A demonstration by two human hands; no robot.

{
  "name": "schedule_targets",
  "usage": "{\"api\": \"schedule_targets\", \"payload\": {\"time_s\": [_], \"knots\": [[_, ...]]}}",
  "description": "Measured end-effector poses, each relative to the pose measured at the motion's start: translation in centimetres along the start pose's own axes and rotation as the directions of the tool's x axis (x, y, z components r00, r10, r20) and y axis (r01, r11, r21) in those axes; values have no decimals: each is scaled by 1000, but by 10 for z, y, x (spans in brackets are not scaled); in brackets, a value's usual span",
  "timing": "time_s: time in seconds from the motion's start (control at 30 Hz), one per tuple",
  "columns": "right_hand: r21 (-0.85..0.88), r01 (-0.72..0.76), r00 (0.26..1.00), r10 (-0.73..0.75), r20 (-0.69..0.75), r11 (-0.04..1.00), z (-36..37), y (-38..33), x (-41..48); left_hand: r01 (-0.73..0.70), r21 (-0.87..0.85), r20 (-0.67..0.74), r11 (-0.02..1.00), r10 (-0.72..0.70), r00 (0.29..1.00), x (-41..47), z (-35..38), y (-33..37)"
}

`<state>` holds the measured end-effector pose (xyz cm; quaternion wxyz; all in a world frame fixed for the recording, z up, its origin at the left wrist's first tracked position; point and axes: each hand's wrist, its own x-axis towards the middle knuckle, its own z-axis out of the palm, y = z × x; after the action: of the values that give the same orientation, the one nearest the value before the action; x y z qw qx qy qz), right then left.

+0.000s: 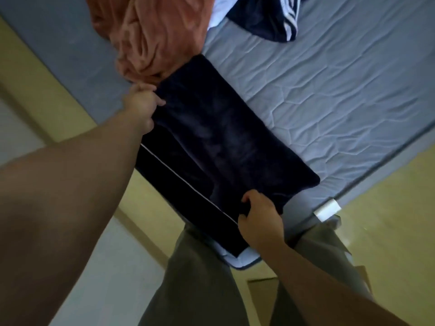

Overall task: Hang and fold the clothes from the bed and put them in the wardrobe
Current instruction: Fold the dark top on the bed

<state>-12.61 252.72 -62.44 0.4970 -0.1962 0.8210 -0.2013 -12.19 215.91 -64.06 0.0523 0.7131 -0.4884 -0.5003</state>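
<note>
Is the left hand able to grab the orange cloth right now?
Probably yes. The orange cloth lies right beside the left hand with nothing between them, but that hand grips the dark garment, so it would need to let go first.

Open grey mattress (341, 95) lies right of the dark garment (223, 142); the orange heap (155, 36) crowds its far end.

The folded garment (223, 142) is dark navy with one thin white stripe. Beyond it, a crumpled cloth (153, 36) is orange and a striped garment (266, 17) navy-and-white. The bed sheet (341, 90) beneath it is grey-blue.
</note>
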Motion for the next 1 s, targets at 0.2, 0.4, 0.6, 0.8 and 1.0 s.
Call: {"api": "schedule_targets", "payload": {"time_s": [0.2,0.4,0.6,0.8,1.0], "knots": [[-456,323,919,-160,361,829,78,-2,-14,72,3,-100,997,-72,992,20,-68,-86],[-594,396,872,-83,483,701,119,-15,-3,-4,208,-98,978,25,995,48,-91,-133],[-650,363,834,78,547,668,137,-15,27,-35,478,-51,878,68,996,70,-95,-161],[-684,408,797,129,590,605,140,-18,36,89,437,-1,895,-98,995,63,-94,-175],[-609,460,759,70,647,646,122,-23,39,187,495,-164,849,-120,979,54,-93,-181]]}}
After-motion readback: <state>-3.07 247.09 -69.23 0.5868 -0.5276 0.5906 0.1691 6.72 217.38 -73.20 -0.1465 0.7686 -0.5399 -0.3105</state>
